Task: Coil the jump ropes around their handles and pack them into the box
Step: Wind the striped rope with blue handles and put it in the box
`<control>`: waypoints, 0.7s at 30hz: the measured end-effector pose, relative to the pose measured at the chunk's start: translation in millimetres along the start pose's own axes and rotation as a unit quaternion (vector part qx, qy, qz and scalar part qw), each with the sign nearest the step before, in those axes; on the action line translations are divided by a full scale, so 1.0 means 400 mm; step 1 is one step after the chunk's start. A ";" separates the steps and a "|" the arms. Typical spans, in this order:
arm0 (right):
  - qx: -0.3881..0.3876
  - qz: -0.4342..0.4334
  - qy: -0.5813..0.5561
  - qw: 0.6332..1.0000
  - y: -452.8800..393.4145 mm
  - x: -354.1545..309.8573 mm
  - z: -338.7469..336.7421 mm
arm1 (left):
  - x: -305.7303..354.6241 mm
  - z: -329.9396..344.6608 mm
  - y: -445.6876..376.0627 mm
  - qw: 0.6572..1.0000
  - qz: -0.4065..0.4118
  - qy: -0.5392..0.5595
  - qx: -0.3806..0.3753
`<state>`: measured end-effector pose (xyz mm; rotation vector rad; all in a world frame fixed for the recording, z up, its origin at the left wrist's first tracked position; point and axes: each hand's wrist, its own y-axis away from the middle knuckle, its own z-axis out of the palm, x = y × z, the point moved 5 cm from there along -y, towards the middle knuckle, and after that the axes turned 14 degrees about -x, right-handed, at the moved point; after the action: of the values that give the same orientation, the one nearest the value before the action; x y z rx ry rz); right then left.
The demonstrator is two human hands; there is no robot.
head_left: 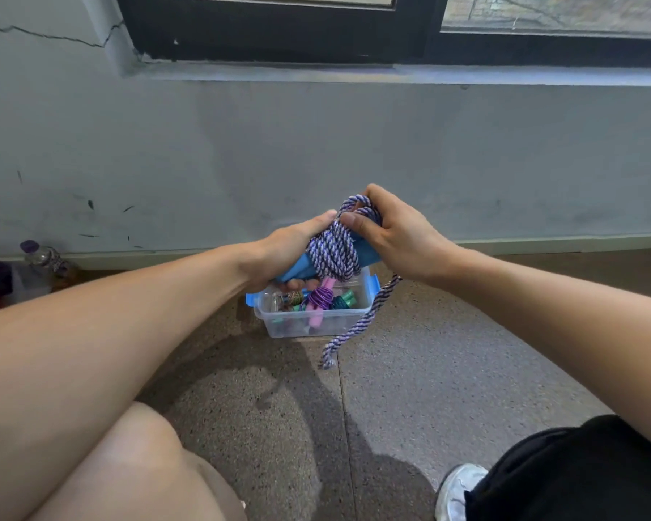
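Observation:
A purple-and-white braided jump rope (333,253) is wound in thick coils around its blue handles (296,270). My left hand (290,246) grips the handles from the left, thumb on top of the coil. My right hand (395,235) pinches the rope at the top of the coil, and a loose tail (358,325) hangs down past the wrist. Below my hands stands a clear plastic box (279,327) with blue clips, on the floor. Inside it lie coiled ropes: a purple one with pink handles (318,300) and a teal one (342,300).
A grey wall and dark window frame rise behind the box. A plastic bottle (48,259) with a purple cap lies at the wall on the left, beside dark bundles. My knees and a white shoe (457,490) fill the bottom of the view over the speckled floor.

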<state>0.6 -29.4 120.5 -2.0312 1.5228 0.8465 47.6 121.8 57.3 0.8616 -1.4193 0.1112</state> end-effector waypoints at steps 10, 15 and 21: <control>0.127 0.002 0.041 0.991 0.001 -0.001 -0.009 | 0.053 -0.046 0.022 0.966 0.011 -0.060 0.252; 0.165 -0.016 0.094 0.982 0.003 -0.024 -0.013 | 0.047 -0.047 0.027 0.967 0.013 -0.025 0.254; -0.045 0.014 -0.124 0.991 -0.026 0.041 -0.001 | 0.081 -0.086 0.061 0.913 0.130 -0.247 0.298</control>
<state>13.9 -37.7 109.2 -1.8878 1.4005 1.1511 68.5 145.4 100.2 1.2507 -2.0234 0.5886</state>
